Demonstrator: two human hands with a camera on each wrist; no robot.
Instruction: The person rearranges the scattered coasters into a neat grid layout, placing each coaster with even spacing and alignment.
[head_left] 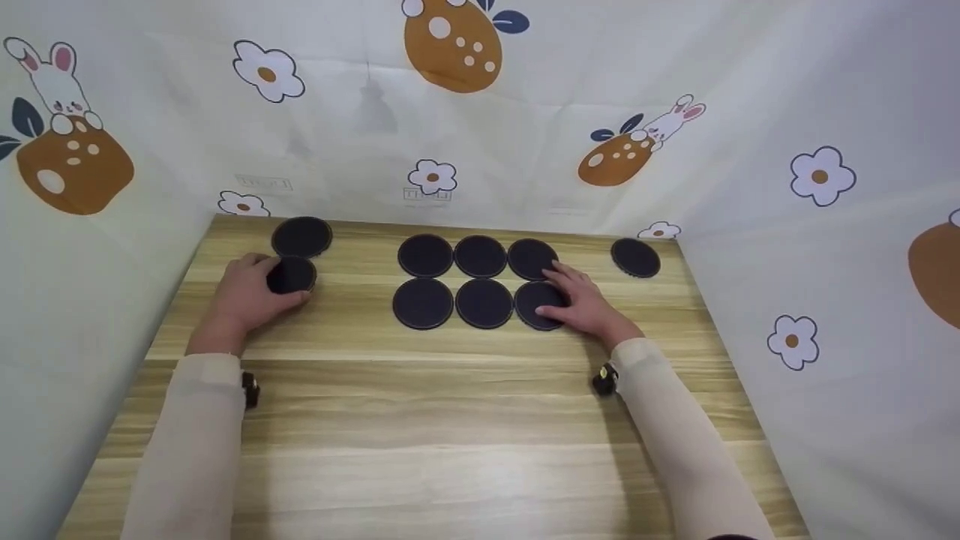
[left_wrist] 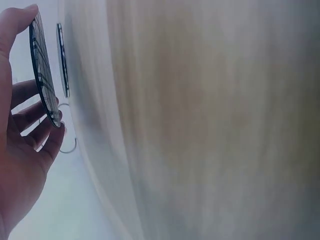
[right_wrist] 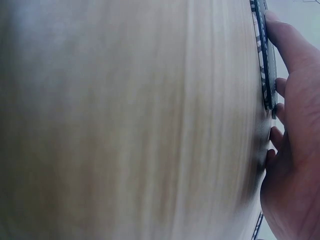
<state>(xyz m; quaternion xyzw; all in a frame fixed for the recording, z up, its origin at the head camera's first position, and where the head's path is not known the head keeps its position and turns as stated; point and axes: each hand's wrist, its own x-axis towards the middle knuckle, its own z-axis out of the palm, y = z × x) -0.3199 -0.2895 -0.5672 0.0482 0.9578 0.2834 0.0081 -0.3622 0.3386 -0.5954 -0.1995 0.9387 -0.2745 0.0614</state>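
In the head view my left hand point(head_left: 251, 291) grips a round black coaster point(head_left: 292, 275) by its edges, thumb on the near side and fingers on the far side. The left wrist view shows this coaster point(left_wrist: 44, 70) tilted and raised off the table, its checked underside visible. Just beyond it lies another black coaster point(head_left: 301, 237). My right hand point(head_left: 585, 304) rests with spread fingers over the front right coaster point(head_left: 534, 307) of a block of two rows of three. Its thumb lies on that coaster's top, and its fingertips reach the back right coaster point(head_left: 532, 259).
A single black coaster point(head_left: 636, 257) lies at the back right of the wooden table point(head_left: 435, 420). The block's other coasters, such as the front left one point(head_left: 423, 303), lie close together. A printed curtain point(head_left: 360, 135) encloses the table's back and sides.
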